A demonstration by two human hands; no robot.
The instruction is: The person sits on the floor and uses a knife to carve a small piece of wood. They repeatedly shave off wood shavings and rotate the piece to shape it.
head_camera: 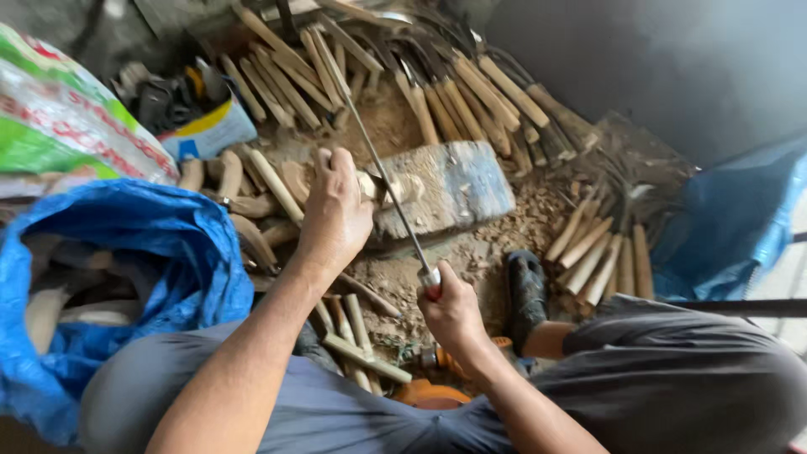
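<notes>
My left hand (336,214) is clamped on one pale wooden handle (367,185) against the single worn block (450,189), while my right hand (450,315) grips one long metal file (391,189) laid across it. Too many wooden handles (286,80) lie heaped about to count, and two blue sacks (151,252) are cut off at the edges; wood chips (496,244) cover the floor below a dark wall (639,59)

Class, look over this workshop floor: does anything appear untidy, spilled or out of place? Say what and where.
Wood chips and sawdust lie scattered around the worn wooden block. Loose wooden handles lie strewn at angles near the person's knees. The left hand holds a piece on the block; the right hand grips a long thin tool.
</notes>
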